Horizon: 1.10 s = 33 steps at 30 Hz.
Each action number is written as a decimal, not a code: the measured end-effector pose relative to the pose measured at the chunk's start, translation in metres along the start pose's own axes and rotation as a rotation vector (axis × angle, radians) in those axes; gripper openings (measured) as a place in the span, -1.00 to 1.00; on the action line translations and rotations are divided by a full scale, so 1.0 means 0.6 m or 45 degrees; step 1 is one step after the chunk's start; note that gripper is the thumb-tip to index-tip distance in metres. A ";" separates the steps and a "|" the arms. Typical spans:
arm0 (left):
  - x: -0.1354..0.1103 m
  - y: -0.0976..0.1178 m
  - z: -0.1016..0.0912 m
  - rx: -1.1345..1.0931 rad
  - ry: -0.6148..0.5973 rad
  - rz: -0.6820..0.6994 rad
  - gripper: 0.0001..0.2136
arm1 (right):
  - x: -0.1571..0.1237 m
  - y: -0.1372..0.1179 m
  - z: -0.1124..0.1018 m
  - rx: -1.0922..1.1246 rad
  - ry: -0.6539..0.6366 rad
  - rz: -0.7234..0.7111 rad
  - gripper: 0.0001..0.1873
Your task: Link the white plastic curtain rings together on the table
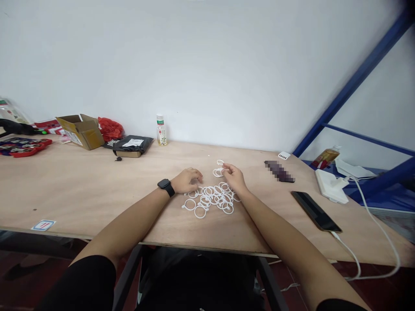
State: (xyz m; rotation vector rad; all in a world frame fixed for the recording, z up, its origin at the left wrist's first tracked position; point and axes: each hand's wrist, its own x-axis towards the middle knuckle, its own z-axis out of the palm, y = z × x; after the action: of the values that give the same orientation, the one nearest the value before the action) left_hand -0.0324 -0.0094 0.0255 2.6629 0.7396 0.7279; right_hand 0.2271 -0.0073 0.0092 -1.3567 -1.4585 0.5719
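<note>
A loose pile of white plastic rings (210, 199), each with a small tab, lies on the wooden table between my hands. My left hand (187, 180) rests at the pile's left edge, fingers loosely curved and apart from the thumb, with no ring visible in its grasp. At the far right of the pile, my right hand (235, 178) has thumb and index finger closed on a white ring (218, 172). Another white ring (220, 162) shows just beyond those fingertips; whether it is held too, I cannot tell. My fingers partly hide the held ring.
A bottle (161, 130), a black package (133, 145) and an open cardboard box (81, 131) stand along the wall. To the right are a pixelated dark object (279, 171), a phone (316, 211) on a charging cable and a white power strip (330, 186).
</note>
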 end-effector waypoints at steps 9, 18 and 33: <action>-0.002 -0.014 0.012 0.142 -0.098 -0.131 -0.84 | -0.001 0.000 -0.010 -0.223 0.032 -0.191 -0.71; -0.003 -0.004 0.012 0.081 -0.098 -0.336 -0.82 | -0.009 0.001 0.000 -0.255 -0.106 -0.358 -0.79; 0.034 0.040 0.053 -1.266 0.527 -0.631 -0.52 | -0.062 -0.072 0.022 -0.196 -0.500 -0.531 -0.80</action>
State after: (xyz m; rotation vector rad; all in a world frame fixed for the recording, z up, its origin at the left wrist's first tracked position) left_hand 0.0094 -0.0226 0.0166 1.3909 0.7953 1.1229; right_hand 0.1907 -0.0492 0.0286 -1.0409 -2.0761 0.4749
